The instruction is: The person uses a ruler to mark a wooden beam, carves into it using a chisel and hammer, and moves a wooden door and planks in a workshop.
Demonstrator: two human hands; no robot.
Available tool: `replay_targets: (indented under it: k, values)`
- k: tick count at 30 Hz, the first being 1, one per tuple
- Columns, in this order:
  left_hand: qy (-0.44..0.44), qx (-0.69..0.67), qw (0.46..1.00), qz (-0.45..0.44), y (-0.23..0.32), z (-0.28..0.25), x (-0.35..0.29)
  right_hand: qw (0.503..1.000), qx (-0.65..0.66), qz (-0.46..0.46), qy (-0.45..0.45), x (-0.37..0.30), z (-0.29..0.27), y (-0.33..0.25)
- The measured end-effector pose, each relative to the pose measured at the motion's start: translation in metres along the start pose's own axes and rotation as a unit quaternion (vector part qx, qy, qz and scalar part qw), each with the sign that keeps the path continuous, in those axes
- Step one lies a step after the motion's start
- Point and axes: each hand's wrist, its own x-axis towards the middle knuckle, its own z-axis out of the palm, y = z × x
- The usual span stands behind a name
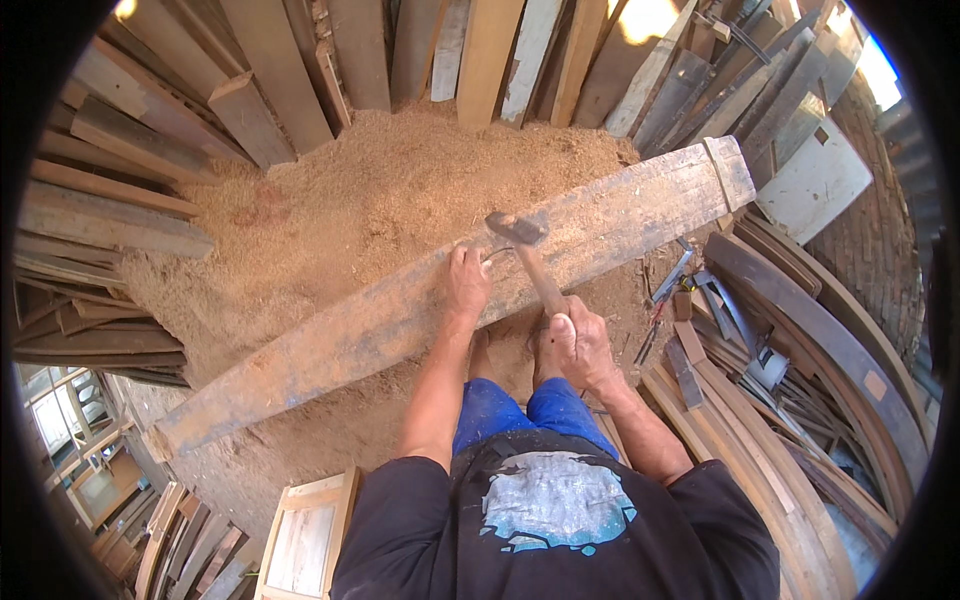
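My right hand [582, 345] is wrapped round the wooden handle of a hammer [541, 280], whose dark metal head sits above the worn plank bench. My left hand [468, 283] rests at the middle of that long plank bench [330, 345], fingers closed together. A thin, dark, curved piece [497, 251] shows at its fingertips, close to the hammer head; its kind is too small to make out. Whether the hammer head touches the piece or the wood, I cannot tell. The bench slants from lower left to upper right, with a raised strip [718, 175] across its far end.
Sawdust [350, 190] covers the ground beyond the bench. Many boards [360, 55] lean along the back and left. Curved timbers [820, 350] and metal tools [715, 300] lie at my right. A small wooden framed panel [308, 535] stands near my left elbow.
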Motion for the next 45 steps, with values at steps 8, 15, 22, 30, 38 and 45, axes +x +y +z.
replay_targets:
  k: [8, 15, 22, 30, 38, 45]
  values:
    - [-0.017, 0.089, 0.996, 0.019, -0.001, -0.001, -0.004, 0.996, -0.019, 0.080, -0.019, -0.003, -0.008, 0.020]
    - [-0.057, 0.044, 0.997, -0.039, 0.005, -0.009, -0.002, 0.988, -0.070, 0.130, -0.049, -0.006, 0.007, 0.040]
    - [-0.064, -0.007, 0.998, -0.018, -0.009, -0.006, -0.001, 0.998, -0.022, 0.043, -0.030, -0.004, 0.010, 0.032]
    - [-0.062, 0.004, 0.998, 0.019, -0.011, -0.005, 0.004, 0.986, -0.118, 0.117, -0.034, 0.011, 0.013, 0.056]
    - [-0.076, -0.016, 0.997, 0.017, -0.009, -0.004, 0.004, 0.995, -0.077, -0.029, 0.048, -0.009, 0.023, 0.054]
    - [-0.004, 0.024, 0.997, 0.069, -0.005, -0.002, -0.001, 0.999, -0.040, -0.008, 0.005, -0.009, 0.007, 0.007]
